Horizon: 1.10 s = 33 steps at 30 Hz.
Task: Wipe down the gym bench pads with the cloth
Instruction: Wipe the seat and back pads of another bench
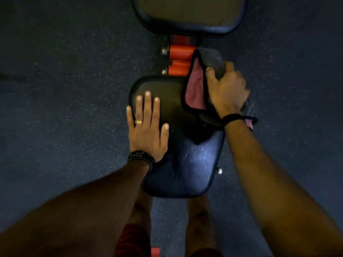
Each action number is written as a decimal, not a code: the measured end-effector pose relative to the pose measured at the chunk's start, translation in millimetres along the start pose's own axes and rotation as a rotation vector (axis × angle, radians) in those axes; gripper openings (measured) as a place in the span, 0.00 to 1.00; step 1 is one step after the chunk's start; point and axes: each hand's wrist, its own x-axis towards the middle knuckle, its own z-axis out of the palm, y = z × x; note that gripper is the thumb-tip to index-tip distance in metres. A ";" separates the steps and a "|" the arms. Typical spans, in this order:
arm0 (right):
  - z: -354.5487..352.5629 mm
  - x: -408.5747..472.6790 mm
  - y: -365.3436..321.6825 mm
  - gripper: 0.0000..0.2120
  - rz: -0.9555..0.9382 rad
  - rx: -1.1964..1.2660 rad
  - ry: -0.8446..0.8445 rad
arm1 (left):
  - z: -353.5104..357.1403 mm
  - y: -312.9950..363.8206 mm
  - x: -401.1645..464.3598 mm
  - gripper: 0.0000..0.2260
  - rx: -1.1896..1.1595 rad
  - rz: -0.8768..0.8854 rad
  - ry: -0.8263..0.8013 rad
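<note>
Looking down, I am standing at the near end of the gym bench with my legs (198, 225) just behind the seat pad (187, 164), the black cushion closest to me. I am laying my left hand (146, 127) flat on the left part of that pad, fingers straight and a little spread, palm down, holding nothing; a gold ring (138, 122) is showing on one finger and a dark beaded bracelet (142, 158) is sitting at the wrist. I am gripping the cloth (196, 89) with my right hand (225, 89), fingers curled over its bunched grey top, at the far right corner of the seat pad. A pink face of the cloth with a black hem is hanging open to the left of my thumb and lying on the pad, and another bit of it is trailing out past my wrist on the right, over the pad's edge. A thin black band (232, 117) is circling my right wrist. Beyond the seat pad the red frame (179, 58) of the bench is showing in the gap, and past it the back pad (189, 13) is running out of the top of the view. Dark speckled floor (74, 89) is lying all around.
</note>
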 end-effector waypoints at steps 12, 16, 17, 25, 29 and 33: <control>6.4 -45.4 -2.7 0.33 0.006 -0.116 0.095 | -1.7 -3.2 0.6 0.30 -0.048 0.009 0.008; 19.7 -13.7 -79.7 0.34 -0.276 -0.383 -0.033 | -1.7 -4.1 1.5 0.31 -0.054 0.025 0.005; 27.1 -15.7 -98.5 0.35 -0.366 -0.404 -0.059 | -1.6 -4.6 1.8 0.31 -0.056 0.025 0.011; 4.7 -15.0 -29.6 0.31 -0.564 -0.235 0.035 | 1.2 -6.9 0.4 0.31 -0.107 0.025 0.034; -13.4 -11.1 19.1 0.38 -0.242 0.011 0.001 | 2.9 -7.5 0.0 0.31 -0.137 0.025 0.041; 1.3 -18.3 -7.2 0.39 -0.178 -0.179 0.057 | 3.8 -8.0 -0.3 0.31 -0.140 0.029 0.034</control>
